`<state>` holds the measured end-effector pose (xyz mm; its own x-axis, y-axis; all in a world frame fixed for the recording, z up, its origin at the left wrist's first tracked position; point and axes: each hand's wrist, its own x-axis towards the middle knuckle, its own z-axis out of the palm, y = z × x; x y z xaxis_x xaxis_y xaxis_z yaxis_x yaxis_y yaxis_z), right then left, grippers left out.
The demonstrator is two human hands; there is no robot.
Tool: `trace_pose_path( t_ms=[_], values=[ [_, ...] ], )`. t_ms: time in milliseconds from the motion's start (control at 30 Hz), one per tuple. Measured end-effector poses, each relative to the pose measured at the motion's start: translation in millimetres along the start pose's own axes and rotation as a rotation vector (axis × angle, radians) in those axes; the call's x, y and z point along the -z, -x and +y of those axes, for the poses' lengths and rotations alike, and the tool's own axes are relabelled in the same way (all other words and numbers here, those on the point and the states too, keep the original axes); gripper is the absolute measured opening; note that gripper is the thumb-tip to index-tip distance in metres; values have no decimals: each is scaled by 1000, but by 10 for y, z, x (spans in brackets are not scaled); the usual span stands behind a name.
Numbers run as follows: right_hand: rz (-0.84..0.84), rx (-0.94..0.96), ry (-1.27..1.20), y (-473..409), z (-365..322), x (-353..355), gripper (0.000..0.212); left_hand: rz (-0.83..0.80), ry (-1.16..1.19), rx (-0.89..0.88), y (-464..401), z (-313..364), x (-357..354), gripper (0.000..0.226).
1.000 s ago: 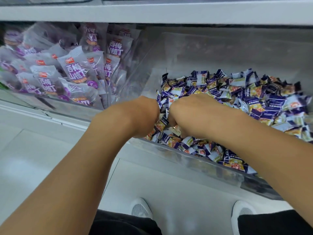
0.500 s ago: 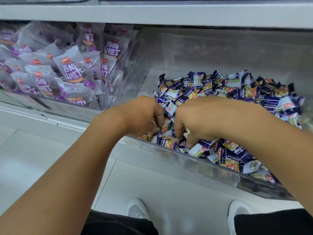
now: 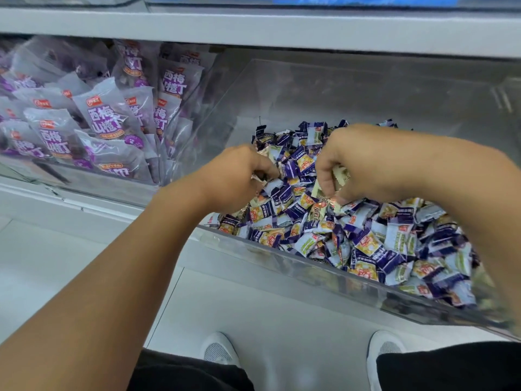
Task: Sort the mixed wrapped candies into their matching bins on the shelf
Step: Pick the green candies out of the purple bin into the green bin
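Note:
A clear plastic bin on the shelf holds a heap of small candies in purple, white and yellow wrappers. Both my hands are inside it, over the left part of the heap. My left hand has its fingers curled into the candies and pinches a wrapper at its fingertips. My right hand is curled with its fingers down, pinching a candy with a shiny twisted end. What lies under both palms is hidden.
The neighbouring clear bin to the left holds several larger purple and grey snack packets. A white shelf board runs overhead. Below are the white shelf front, the floor and my two white shoes.
Both hands have lifted a little and drawn apart in the heap. The right hand has come up off the candies with one pinched in its fingers.

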<state>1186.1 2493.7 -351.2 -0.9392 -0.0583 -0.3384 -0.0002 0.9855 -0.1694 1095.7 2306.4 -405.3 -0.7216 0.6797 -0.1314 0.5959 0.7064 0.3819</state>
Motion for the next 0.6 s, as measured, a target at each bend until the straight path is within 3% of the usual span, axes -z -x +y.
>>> trace_pose_path(
  t_ms=[167,233,300,367,533,600],
  values=[
    [-67,-42,59,-5,23,21,57,-2,-194,61,-25,53,-24,22],
    [-128,-16,88,36,-28,9,48,11,-267,107,-17,83,5,15],
    [-151,-17,104,37,-51,-18,31,-44,-325,154,-15,95,-1,24],
    [-142,-52,97,23,-61,-43,31,-101,-329,195,-16,92,-17,32],
    [14,-15,111,-22,-81,-111,10,-117,-197,207,-48,91,-31,18],
    [101,24,32,-8,-42,-76,12,-122,-163,220,-58,99,-36,13]
  ],
)
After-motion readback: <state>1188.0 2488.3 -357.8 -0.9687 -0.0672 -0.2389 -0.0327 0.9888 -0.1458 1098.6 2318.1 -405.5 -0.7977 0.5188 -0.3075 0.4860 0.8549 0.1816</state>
